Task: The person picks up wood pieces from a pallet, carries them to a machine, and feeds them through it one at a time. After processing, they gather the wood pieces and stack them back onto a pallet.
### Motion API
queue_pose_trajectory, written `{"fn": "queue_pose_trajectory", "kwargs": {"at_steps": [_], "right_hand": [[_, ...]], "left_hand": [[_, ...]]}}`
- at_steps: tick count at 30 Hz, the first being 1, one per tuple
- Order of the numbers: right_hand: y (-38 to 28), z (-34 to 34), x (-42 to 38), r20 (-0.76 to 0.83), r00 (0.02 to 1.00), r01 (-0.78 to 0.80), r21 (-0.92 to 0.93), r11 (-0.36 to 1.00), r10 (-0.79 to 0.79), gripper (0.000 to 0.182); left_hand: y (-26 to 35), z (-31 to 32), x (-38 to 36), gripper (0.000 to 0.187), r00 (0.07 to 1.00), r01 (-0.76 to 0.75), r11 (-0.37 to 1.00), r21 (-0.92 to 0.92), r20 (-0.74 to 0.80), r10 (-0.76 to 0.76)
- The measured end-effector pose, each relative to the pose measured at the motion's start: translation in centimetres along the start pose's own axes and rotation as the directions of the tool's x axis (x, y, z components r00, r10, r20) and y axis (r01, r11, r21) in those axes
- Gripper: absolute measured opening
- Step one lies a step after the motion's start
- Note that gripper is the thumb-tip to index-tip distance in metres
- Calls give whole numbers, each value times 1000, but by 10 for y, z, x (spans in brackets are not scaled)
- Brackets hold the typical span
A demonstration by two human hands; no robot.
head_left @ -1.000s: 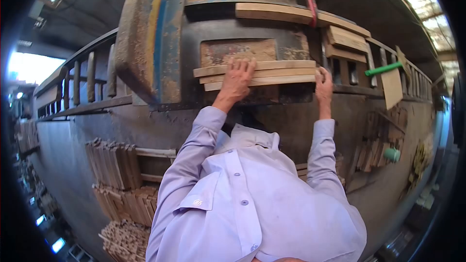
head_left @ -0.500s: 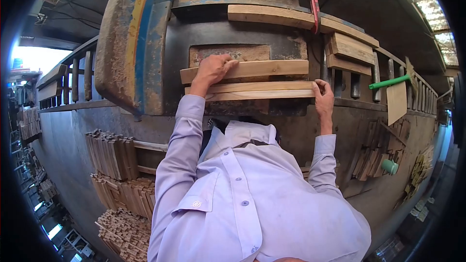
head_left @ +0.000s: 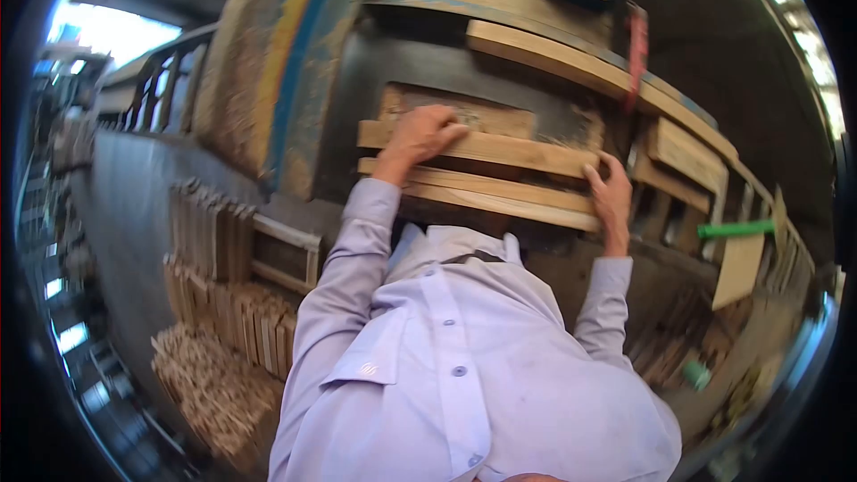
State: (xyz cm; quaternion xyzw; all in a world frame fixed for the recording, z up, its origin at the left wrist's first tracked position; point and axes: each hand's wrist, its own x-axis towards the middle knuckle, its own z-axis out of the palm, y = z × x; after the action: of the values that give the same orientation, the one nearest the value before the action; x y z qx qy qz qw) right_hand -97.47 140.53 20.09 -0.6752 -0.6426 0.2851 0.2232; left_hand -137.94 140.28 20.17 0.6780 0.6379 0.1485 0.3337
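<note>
Two rows of wooden strips lie side by side on the dark machine table (head_left: 357,71), with a narrow gap between them. My left hand (head_left: 421,140) is closed over the left part of the far wooden strip (head_left: 527,153), its fingers curled on the top edge. At that strip's right end, my right hand (head_left: 611,195) pinches the corner between thumb and fingers. The near wooden strips (head_left: 500,196), apparently two pressed together, lie closer to my body, below both hands. My left wrist hides part of their left end.
A blue and yellow machine housing (head_left: 299,62) stands at left. Behind the strips runs a long wooden fence (head_left: 544,58) with a red clamp (head_left: 636,58). More boards (head_left: 687,161) and a green-handled tool (head_left: 736,228) are at right. Stacked wood pieces (head_left: 214,232) stand lower left.
My right hand has shifted from the near strips' right end to the far strip's right end. My left hand stays on the far strip. The whole view has turned and shifted.
</note>
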Motion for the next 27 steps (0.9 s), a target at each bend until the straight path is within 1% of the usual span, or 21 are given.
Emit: {"fn": "queue_pose_trajectory", "kwargs": {"at_steps": [1,2,3,4,5,7,9,11,12,13,14,15,16,17,18,20,21,23,24,25,27], "right_hand": [[8,4,5,21,1000,-22,42,999,21,48],[19,8,10,54,995,-93,104,990,88,48],[11,5,10,69,992,-109,77,991,104,48],[1,1,9,101,985,-149,109,983,138,48],[-4,0,8,116,983,-155,129,979,141,47],[-8,0,7,123,980,-171,142,975,154,44],[-5,2,8,108,986,-139,126,982,125,43],[-5,0,10,89,992,-104,112,988,95,43],[-5,-2,11,93,988,-135,173,976,120,42],[-6,-2,12,99,985,-162,237,958,142,42],[1,0,14,93,987,-153,242,958,134,42],[13,3,16,48,991,-130,440,888,122,43],[13,1,16,1,993,-92,618,781,116,44],[13,-3,15,-11,994,-79,621,780,110,44],[12,-6,11,5,997,-57,747,663,81,43],[4,-15,7,30,999,-37,919,393,23,41],[9,-18,6,22,1000,-27,918,395,16,41],[32,-23,8,-9,989,37,982,187,-150,48],[50,-25,9,-8,986,30,990,136,-165,50],[53,-30,8,-10,986,34,990,135,-169,50],[58,-35,6,-25,960,43,997,60,-278,52]], "left_hand": [[4,0,-5,39,994,-73,993,96,-70,80],[10,1,-10,41,979,-141,969,201,-117,167],[22,2,-17,43,970,-174,970,169,-140,198],[33,7,-23,47,958,-221,966,134,-154,240],[36,16,-24,47,964,-201,970,140,-149,221],[44,33,-22,48,931,-297,927,228,-145,334],[47,37,-16,47,942,-282,925,255,-109,317],[50,36,-11,44,959,-262,927,268,-33,280],[53,37,-11,44,960,-259,928,268,-39,279],[58,35,-13,41,941,-272,910,313,-112,320],[63,31,-12,38,913,-286,887,362,-179,368],[68,29,-10,38,908,-291,883,369,-185,376],[75,26,-9,41,830,-313,861,401,-325,453],[83,22,-8,43,726,-329,838,436,-451,519],[92,19,-8,39,693,-324,834,447,-488,531],[104,14,-8,39,653,-320,816,481,-512,558],[110,13,-9,40,621,-309,805,507,-534,574],[120,13,-11,40,602,-304,795,525,-540,588],[123,14,-12,40,579,-312,782,539,-545,607],[127,15,-13,39,558,-319,770,553,-548,624],[132,17,-14,39,552,-315,765,562,-547,629]]}}
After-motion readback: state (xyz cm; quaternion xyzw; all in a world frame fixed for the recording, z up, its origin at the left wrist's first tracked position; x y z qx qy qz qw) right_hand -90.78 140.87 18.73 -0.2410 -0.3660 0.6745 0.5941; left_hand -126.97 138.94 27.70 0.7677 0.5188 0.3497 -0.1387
